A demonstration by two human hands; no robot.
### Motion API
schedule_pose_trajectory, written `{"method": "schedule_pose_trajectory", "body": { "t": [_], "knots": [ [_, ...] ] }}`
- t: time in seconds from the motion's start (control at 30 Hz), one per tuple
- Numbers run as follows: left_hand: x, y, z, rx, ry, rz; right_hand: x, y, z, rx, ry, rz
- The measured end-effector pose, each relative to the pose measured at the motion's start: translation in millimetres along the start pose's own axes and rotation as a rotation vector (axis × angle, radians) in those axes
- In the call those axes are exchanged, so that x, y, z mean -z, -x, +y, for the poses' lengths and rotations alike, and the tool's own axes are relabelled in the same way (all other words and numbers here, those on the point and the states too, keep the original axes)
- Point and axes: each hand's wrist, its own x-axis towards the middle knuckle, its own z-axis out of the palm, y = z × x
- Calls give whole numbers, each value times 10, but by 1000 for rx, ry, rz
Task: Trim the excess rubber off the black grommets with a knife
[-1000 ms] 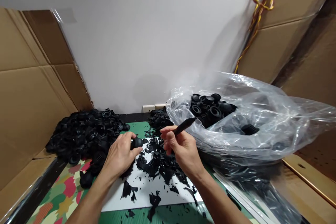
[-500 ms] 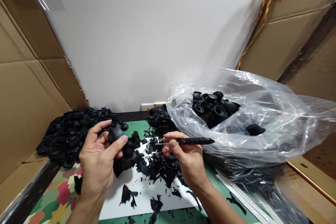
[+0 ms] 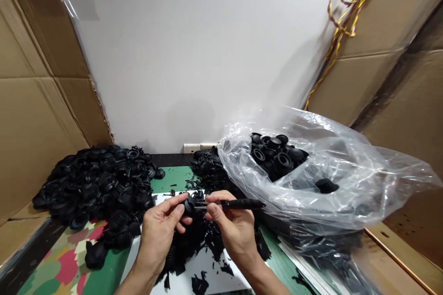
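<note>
the left hand (image 3: pixel 162 223) pinches a small black part (image 3: pixel 188 205) over the white sheet (image 3: pixel 218 286); the right hand (image 3: pixel 235 228) holds a dark-handled tool (image 3: pixel 244 203) pointed at it, whether touching i cannot tell. the part looks light and rubbery, likely best gripped by its sides.

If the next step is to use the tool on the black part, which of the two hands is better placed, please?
Probably the right hand: it holds the tool, whose thin end points toward the part. The left hand is occupied, pinching that part.
</note>
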Motion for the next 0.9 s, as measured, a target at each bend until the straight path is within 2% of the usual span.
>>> {"method": "schedule_pose_trajectory", "body": {
  "t": [0.23, 0.47, 0.63, 0.7, 0.83, 0.9],
  "knots": [
    [-47, 53, -27, -8, 93, 41, -43, 40, 45, 74, 108, -19],
    [-34, 56, -28, -20, 120, 41, -68, 19, 45, -15, 46, -15],
    [-43, 68, -26, -5, 131, 14, -102, 29, 23, -22, 112, -28],
    [-48, 75, -33, 11, 141, 15, -117, 42, 22, 61, 152, -37],
    [-42, 97, -4, 32, 185, -9, -42, -6, 83, 460, 392, -99],
    [-30, 101, 36, 45, 224, -45, 61, -85, 136, 569, 544, -68]
  ]
}}
